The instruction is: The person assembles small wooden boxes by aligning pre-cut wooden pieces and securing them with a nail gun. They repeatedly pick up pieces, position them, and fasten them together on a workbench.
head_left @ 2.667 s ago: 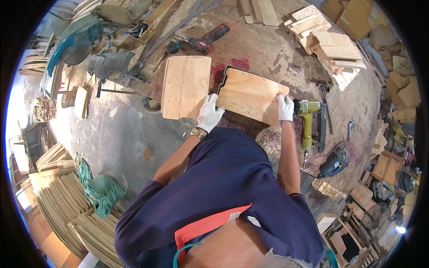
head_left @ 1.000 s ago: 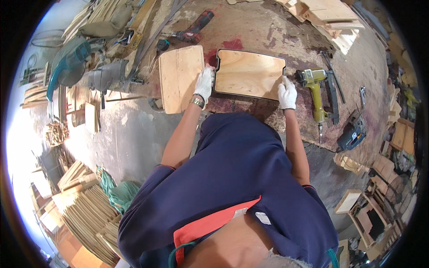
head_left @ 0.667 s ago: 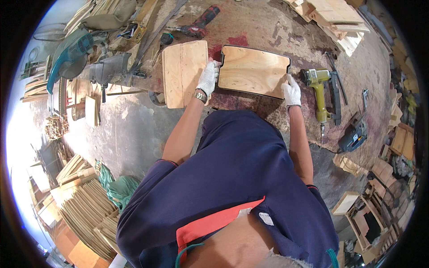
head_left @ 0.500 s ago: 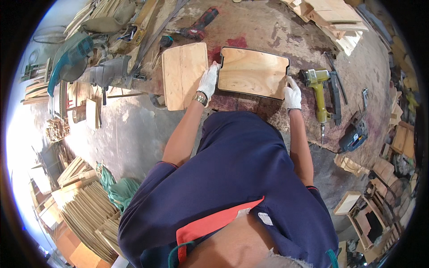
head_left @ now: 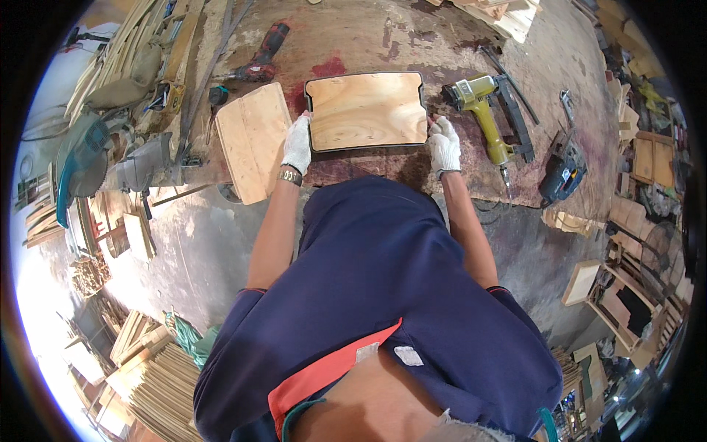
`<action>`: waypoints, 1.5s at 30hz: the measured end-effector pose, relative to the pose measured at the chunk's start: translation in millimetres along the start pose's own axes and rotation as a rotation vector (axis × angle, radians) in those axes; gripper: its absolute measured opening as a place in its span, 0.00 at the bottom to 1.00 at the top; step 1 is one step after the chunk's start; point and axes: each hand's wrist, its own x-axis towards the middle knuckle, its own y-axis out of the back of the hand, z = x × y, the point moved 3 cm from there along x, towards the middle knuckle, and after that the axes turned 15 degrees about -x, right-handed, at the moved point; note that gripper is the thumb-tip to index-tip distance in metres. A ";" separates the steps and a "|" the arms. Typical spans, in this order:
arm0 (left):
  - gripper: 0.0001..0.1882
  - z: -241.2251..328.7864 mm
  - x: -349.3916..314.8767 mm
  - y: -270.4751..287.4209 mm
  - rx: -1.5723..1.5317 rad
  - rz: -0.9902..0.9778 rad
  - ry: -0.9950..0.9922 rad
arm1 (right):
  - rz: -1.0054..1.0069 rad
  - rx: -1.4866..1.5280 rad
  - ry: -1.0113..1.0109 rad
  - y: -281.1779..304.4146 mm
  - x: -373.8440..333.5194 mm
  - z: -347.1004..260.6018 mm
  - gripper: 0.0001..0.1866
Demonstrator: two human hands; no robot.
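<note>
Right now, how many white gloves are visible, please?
2: the left glove at the left end of the black-rimmed board, the right glove at its right end. Others may be hidden.

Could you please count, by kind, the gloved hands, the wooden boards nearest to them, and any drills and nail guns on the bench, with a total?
Gloved hands: 2 (left hand, right hand)
Wooden boards: 2 (black-rimmed board, bare board)
Red-and-black drill: 1
Yellow-green nail gun: 1
Total: 6

- Left hand (head_left: 297, 144) covers part of the right edge of the plain wooden board (head_left: 252, 140).
- Upper picture edge cuts off stacked boards (head_left: 509, 16).
- Navy sleeve (head_left: 239, 331) partly hides green cloth (head_left: 188, 339).
- Far-right clutter (head_left: 659, 195): too small to tell.
</note>
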 end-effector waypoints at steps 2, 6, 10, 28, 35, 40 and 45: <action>0.28 -3.3 2.6 0.5 -0.157 -0.049 0.050 | 0.014 -0.030 0.039 0.2 -1.2 0.5 0.27; 0.30 -8.1 11.9 9.9 -0.127 -0.057 0.106 | 0.042 -0.416 0.275 -2.2 5.9 -6.3 0.26; 0.28 -7.1 26.0 20.6 0.040 -0.102 0.190 | 0.106 -1.060 0.754 -15.4 14.3 -24.9 0.25; 0.35 -1.5 17.6 15.4 -0.021 -0.120 0.201 | 0.002 -1.089 0.371 -23.2 38.5 -12.7 0.34; 0.36 -4.4 18.7 18.5 0.000 -0.141 0.224 | -0.025 -0.961 0.324 -19.2 34.8 -14.5 0.33; 0.37 -5.7 14.2 11.6 -0.037 -0.181 0.088 | -0.064 -0.796 0.266 -16.7 27.5 -14.3 0.32; 0.39 -5.9 13.9 10.7 -0.084 -0.170 0.164 | -0.027 -0.973 0.217 -21.9 24.3 -22.0 0.34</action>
